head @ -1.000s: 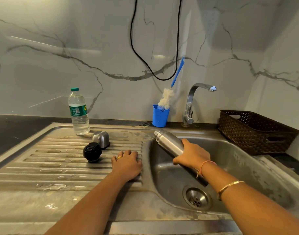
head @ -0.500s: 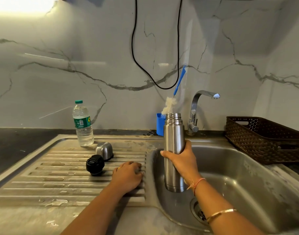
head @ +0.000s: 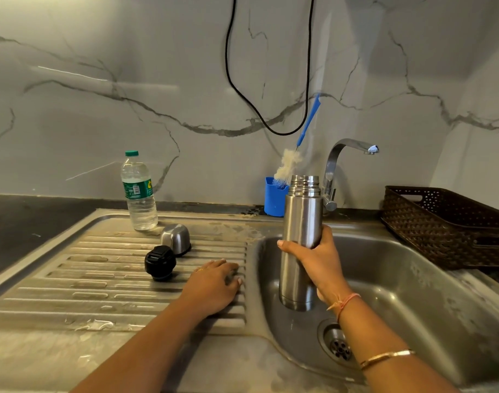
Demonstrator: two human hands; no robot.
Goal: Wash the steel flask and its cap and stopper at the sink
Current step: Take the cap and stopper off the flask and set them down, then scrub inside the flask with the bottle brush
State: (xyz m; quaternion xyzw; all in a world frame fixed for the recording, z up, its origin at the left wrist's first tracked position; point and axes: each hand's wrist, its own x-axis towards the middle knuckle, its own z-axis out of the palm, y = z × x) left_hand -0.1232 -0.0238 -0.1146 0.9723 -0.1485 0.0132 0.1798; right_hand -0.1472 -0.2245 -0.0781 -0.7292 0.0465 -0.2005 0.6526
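The right hand [head: 316, 259] is wrapped round the mid-body of the flask [head: 302, 219], fingers and thumb curled on the steel. The flask is upright with its mouth open, over the basin of the sink [head: 412, 293], probably so that any runoff drains there.

The left hand [head: 214, 285] lies palm down on the drainboard [head: 101, 279], fingers relaxed and holding nothing; it appears to brace the body.

The cap [head: 175, 239] and stopper [head: 160, 262] stand just beside each other on the drainboard, within the left hand's reach.

No water shows at the tap [head: 353, 146]. The brush [head: 288, 165] stands in a blue cup [head: 274, 197] behind the flask (likely the next tool).
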